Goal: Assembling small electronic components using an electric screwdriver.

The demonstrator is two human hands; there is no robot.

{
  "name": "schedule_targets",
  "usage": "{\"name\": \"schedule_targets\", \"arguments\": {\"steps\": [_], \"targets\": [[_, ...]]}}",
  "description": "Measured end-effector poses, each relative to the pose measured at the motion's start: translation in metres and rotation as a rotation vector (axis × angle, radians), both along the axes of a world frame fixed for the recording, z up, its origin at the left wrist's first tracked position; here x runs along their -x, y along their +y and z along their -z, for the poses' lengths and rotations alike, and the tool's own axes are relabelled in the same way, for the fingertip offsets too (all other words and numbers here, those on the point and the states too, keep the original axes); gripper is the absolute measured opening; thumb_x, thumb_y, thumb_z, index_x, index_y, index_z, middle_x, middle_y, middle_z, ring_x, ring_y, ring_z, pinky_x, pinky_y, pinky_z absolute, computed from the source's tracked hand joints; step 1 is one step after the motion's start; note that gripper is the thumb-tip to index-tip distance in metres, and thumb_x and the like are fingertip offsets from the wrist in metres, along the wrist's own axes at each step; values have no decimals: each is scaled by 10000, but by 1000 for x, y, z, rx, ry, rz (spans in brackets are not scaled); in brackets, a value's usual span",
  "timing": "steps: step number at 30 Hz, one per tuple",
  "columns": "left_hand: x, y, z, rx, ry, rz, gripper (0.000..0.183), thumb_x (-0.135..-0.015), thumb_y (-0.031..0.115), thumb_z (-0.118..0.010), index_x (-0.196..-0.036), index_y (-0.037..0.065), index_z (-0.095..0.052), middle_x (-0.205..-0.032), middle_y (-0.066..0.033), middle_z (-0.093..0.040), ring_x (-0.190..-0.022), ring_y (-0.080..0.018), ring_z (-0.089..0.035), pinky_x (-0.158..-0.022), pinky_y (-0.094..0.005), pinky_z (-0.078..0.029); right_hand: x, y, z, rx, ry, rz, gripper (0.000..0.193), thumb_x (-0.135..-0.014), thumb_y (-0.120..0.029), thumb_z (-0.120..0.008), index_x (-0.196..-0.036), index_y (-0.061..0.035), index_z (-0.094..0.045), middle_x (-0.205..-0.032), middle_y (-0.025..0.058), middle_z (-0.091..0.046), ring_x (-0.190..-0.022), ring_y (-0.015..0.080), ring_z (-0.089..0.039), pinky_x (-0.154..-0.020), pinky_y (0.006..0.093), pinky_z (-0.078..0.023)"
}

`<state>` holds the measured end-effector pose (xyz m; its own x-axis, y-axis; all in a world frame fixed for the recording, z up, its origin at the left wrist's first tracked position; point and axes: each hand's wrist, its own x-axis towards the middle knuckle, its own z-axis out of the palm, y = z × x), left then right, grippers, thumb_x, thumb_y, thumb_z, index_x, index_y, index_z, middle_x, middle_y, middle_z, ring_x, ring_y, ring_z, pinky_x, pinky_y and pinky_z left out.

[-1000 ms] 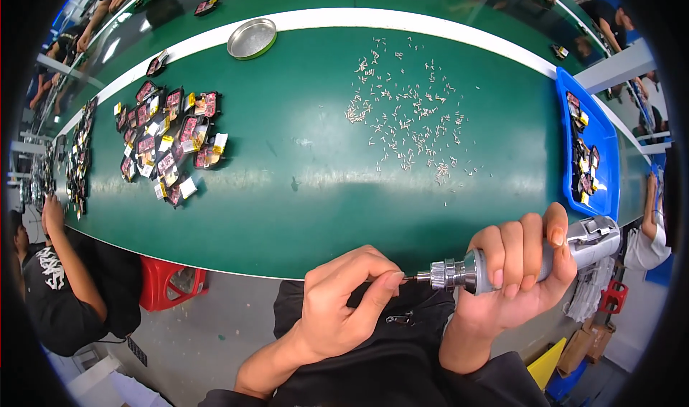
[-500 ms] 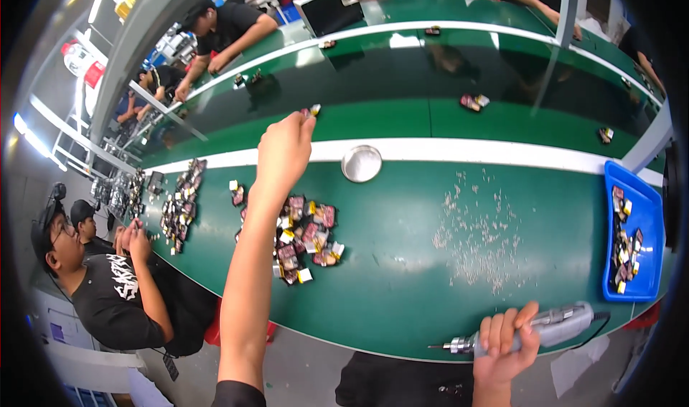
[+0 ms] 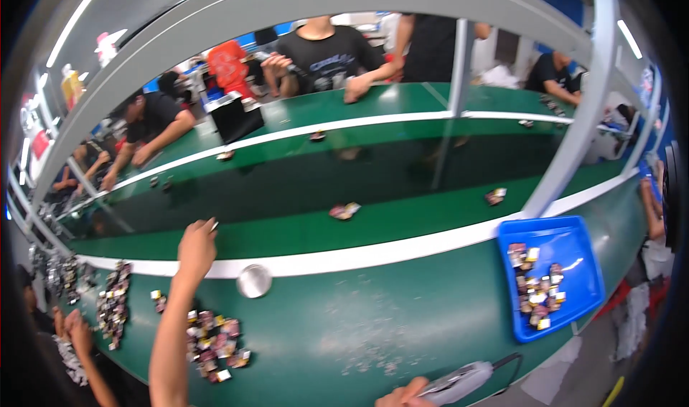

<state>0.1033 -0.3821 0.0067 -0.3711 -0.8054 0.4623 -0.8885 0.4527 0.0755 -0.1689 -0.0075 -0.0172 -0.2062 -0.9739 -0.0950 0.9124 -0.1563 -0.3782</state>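
Observation:
My left hand (image 3: 197, 250) reaches over the white rail at the belt's near edge. Its fingers are closed, and a small pale bit shows at the tips, too blurred to name. Below that forearm lies a pile of small dark parts with yellow and white pieces (image 3: 215, 346), partly covered by the arm. At the lower edge, my right hand (image 3: 405, 394) is wrapped round a grey electric screwdriver (image 3: 459, 382); the picture's edge cuts off part of the hand, and the tool's bit is not visible. Between the hands, many tiny pale pieces (image 3: 373, 328) are scattered on the green bench.
A round metal dish (image 3: 255, 281) stands against the white rail (image 3: 373, 253). To the right, a blue tray (image 3: 578, 278) holds more parts. Loose parts (image 3: 344, 211) ride on the green belt. A grey post (image 3: 574, 127) rises behind the tray. Co-workers sit left and across.
The view has swung up and to the right, so the bench appears lower and further left. My left hand stays stretched over the belt edge; my right hand keeps hold of the screwdriver.

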Motion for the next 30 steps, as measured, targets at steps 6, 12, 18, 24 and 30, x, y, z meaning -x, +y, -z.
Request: {"name": "schedule_targets", "arguments": {"steps": [6,12,18,24,30], "targets": [[76,192,-35,-200,146,481,240,-723,-43,-585,-960,-18,-608,-1010,-193,-621,-864,-333,-592,-709,-401,-503,3,10,0,32,6,12,97,-911,-167,-515,-881,-75,-512,-587,22,-369,-506,142,-354,-558,303,-363],[77,308,-20,-132,-119,616,338,-841,116,-590,-1148,-26,-572,-1146,-164,-589,-984,-280,-585,-830,-345,-500,-13,17,-5,-22,8,-100,99,-900,-167,-524,-881,-71,-507,-584,19,-370,-500,143,-360,-550,307,-368],[99,303,2,-224,44,707,298,-721,44,-623,-968,-122,-612,-1011,-195,-611,-813,-253,-569,-722,-294,-524,-20,33,-4,-96,219,-89,121,-856,-180,-481,-827,-71,-437,-498,9,-358,-414,140,-371,-490,315,-376],[95,308,-1,-261,-23,618,310,-674,16,-626,-958,-106,-611,-1036,-179,-614,-824,-256,-593,-596,-295,-528,-43,41,-3,-130,185,-131,59,-895,-118,-487,-918,-66,-474,-576,40,-413,-500,167,-418,-561,325,-376],[97,326,7,-94,-42,728,265,-653,70,-610,-843,-113,-640,-937,-211,-636,-853,-266,-602,-711,-277,-532,-52,40,-8,-311,342,-36,114,-859,-183,-503,-871,-85,-444,-578,34,-409,-485,143,-379,-502,266,-373]]}}
